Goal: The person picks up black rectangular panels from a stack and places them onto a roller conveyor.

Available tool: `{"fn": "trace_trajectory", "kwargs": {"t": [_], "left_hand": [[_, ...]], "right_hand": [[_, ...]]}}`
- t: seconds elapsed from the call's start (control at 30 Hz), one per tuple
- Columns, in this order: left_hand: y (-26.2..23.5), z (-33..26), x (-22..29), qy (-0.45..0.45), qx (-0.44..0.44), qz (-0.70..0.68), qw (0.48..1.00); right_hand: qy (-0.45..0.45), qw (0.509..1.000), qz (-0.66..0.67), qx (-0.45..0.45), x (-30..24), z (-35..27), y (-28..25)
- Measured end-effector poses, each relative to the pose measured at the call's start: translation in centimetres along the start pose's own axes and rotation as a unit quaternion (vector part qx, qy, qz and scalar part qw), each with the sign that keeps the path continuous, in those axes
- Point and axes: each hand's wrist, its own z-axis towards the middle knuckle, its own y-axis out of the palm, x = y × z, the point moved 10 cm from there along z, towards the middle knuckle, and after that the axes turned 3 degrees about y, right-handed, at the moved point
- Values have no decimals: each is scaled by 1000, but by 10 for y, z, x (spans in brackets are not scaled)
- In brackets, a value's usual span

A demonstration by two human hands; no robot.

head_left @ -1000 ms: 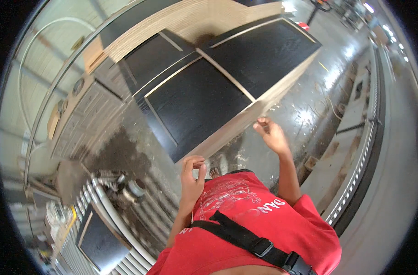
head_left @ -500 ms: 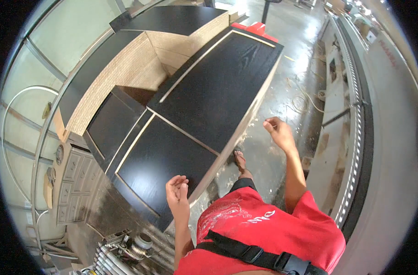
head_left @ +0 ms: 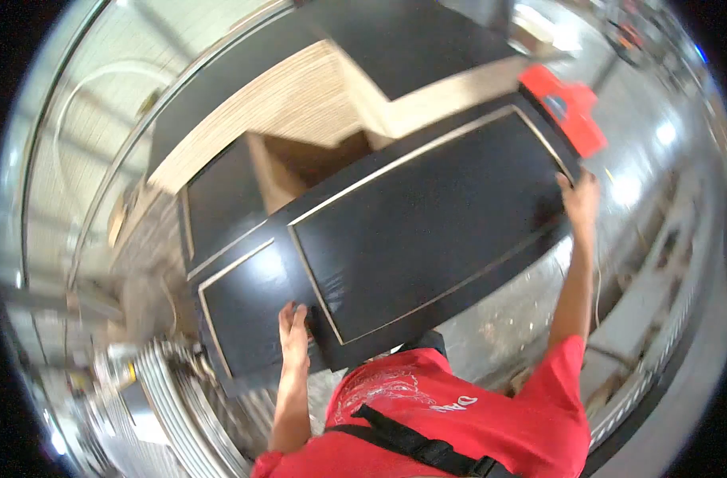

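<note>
A large black panel [head_left: 427,223] with pale thin strips set in rectangles on its face lies before me. My right hand [head_left: 580,201] is at its right end, thumb over the top by the pale end strip [head_left: 543,142] and fingers closed round the edge, partly hidden. Over the near left part of the panel is my left hand [head_left: 295,331], its fingers bent but apart and nothing visible in them. Whether that hand touches the surface I cannot tell. A smaller black section with its own pale strip [head_left: 212,331] lies under and left of it.
Behind the panel stand pale wood-sided pieces with black tops [head_left: 427,48]. A red object [head_left: 566,111] sits beyond the panel's right end. Metal tubes [head_left: 172,398] lie at lower left, blurred. A long grey machine bed [head_left: 642,319] runs along the right.
The view has swung, so the panel now lies more across it. My right hand has gone from free air to the panel's right end. My left hand stays near its near edge.
</note>
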Motion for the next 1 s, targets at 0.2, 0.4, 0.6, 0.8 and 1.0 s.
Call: {"fn": "trace_trajectory", "kwargs": {"t": [0.2, 0.4, 0.6, 0.8, 1.0], "left_hand": [[18, -3, 17, 37, 67, -24, 997], [7, -25, 11, 39, 166, -28, 985], [-62, -69, 43, 51, 173, 3, 984], [-205, -122, -39, 65, 258, -24, 964], [-354, -196, -126, 51, 331, -79, 939]], "right_hand": [[-2, 979, -130, -154, 31, 66, 73], [-74, 980, -36, -183, 48, 93, 101], [-193, 975, 107, -7, 5, 29, 2], [-174, 976, 107, 73, -85, -104, -105], [-180, 971, 130, 87, -153, -253, -173]]}}
